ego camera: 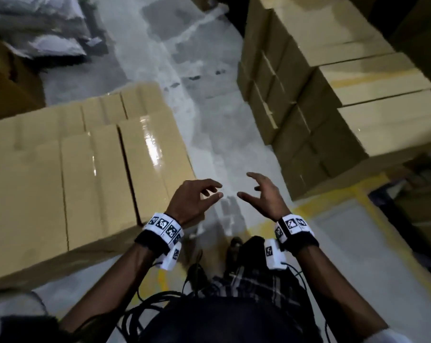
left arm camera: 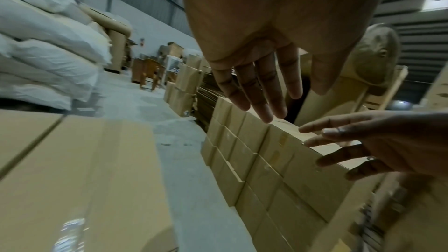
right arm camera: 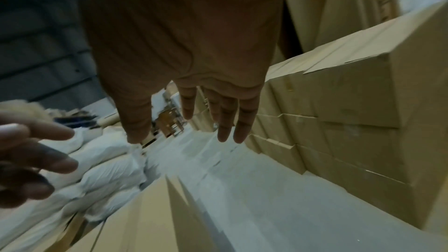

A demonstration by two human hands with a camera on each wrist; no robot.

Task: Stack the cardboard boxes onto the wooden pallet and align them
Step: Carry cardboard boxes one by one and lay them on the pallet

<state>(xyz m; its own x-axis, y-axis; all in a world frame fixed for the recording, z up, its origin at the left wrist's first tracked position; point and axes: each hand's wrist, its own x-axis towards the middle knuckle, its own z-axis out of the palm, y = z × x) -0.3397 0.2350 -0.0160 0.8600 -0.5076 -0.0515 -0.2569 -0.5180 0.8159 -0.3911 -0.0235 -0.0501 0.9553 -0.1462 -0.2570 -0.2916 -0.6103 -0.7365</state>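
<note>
Both hands, the left hand point(ego camera: 193, 198) and the right hand point(ego camera: 264, 194), are seen from the head view held empty with loosely spread fingers over the grey floor point(ego camera: 209, 134), between the low layer of boxes point(ego camera: 90, 169) and the taller stack of boxes point(ego camera: 333, 95); no pallet is visible. From the left wrist view, relaxed fingers point(left arm camera: 254, 91) are pointed toward the taller stack, so a reach between placements is judged. From the right wrist view nothing is gripped, and a two-handed hold on a box's opposite sides is needed next.

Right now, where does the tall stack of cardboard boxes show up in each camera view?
Head: the tall stack of cardboard boxes fills the upper right.
Left wrist: it runs from centre to lower right, behind both hands.
Right wrist: it fills the right side.
Shared landmark: the pale floor aisle along the stack's base.
</note>
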